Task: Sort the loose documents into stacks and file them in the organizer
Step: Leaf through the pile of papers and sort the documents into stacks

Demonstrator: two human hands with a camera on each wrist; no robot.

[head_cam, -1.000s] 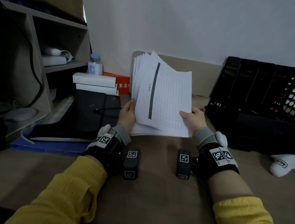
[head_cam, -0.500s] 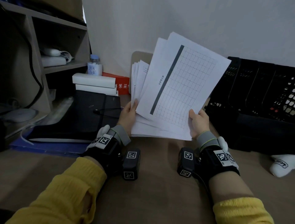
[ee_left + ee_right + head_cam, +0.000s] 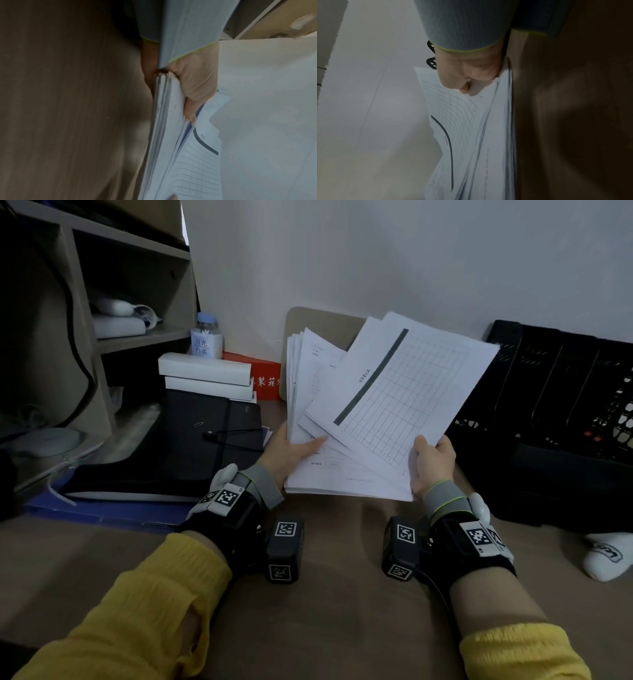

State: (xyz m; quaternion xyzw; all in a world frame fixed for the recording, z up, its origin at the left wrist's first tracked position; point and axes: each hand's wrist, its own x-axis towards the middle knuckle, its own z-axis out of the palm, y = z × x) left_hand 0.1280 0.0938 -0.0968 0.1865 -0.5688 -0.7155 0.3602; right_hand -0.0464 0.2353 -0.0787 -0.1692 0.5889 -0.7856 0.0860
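Observation:
A stack of white documents (image 3: 308, 392) stands tilted upright on the brown desk, and my left hand (image 3: 291, 451) grips its lower left edge with the thumb across the front. The same stack (image 3: 163, 121) shows edge-on in the left wrist view under my left hand (image 3: 193, 86). My right hand (image 3: 431, 463) pinches the lower right corner of a few grid-printed sheets (image 3: 404, 402), fanned out to the right of the stack. In the right wrist view my right hand (image 3: 471, 73) holds those grid sheets (image 3: 453, 115). The black mesh organizer (image 3: 561, 392) stands at the right.
A black folder (image 3: 191, 440) lies left of the papers, with white boxes (image 3: 205, 371), a red box (image 3: 265, 378) and a small bottle (image 3: 206, 337) behind it. Wooden shelves (image 3: 113, 302) fill the left. A white wall is close behind. A white-socked foot (image 3: 606, 556) rests at the right.
My right hand has fanned the top grid sheets out to the right, away from the stack. In the last half second they sank a little lower. My left hand kept its grip.

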